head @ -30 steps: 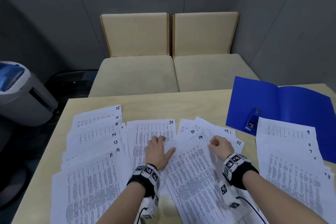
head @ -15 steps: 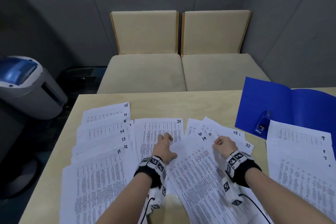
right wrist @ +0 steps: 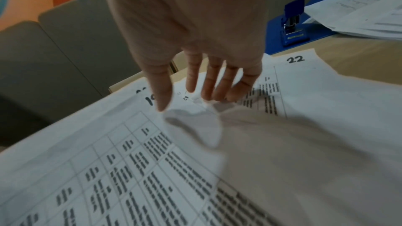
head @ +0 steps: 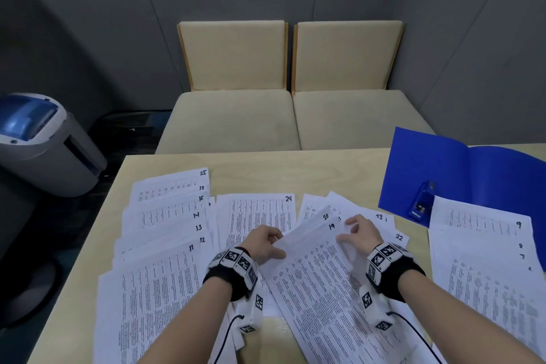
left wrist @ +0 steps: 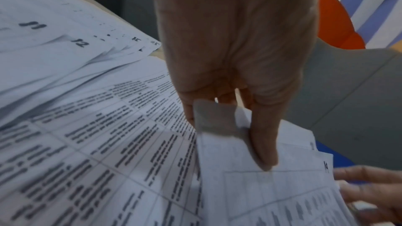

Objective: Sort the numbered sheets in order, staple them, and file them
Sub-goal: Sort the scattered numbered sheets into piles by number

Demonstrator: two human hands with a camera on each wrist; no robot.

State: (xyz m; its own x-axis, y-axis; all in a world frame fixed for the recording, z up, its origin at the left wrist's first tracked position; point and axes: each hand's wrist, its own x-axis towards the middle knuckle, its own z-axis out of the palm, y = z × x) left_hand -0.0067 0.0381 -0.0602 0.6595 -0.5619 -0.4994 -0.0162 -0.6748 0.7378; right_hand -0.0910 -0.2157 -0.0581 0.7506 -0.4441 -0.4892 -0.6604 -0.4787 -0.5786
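Note:
Numbered printed sheets cover the table [head: 266,168]. In the middle, sheet 19 [head: 319,269] tops a fan with 20, 23 and 22 [head: 399,237]. My left hand [head: 266,242] pinches sheet 19's upper left corner; in the left wrist view the thumb [left wrist: 263,143] lies on top of that corner [left wrist: 215,118] of the sheet and the fingers are under it. My right hand [head: 359,229] is open, its straight fingertips [right wrist: 213,95] touching the sheets at sheet 19's upper right corner. Sheet 24 [head: 260,210] lies flat beside my left hand.
A fan of sheets 11 to 25 [head: 165,230] fills the left side. On the right, a stack topped by 9 [head: 487,260] lies on an open blue folder [head: 443,162], with a blue stapler [head: 421,201] on it. A grey shredder [head: 44,142] and two beige seats [head: 295,118] stand beyond the table.
My left hand left sheet 24 and took hold of sheet 19's left corner, lifting it slightly. My right hand uncurled from a loose fist to straight fingers.

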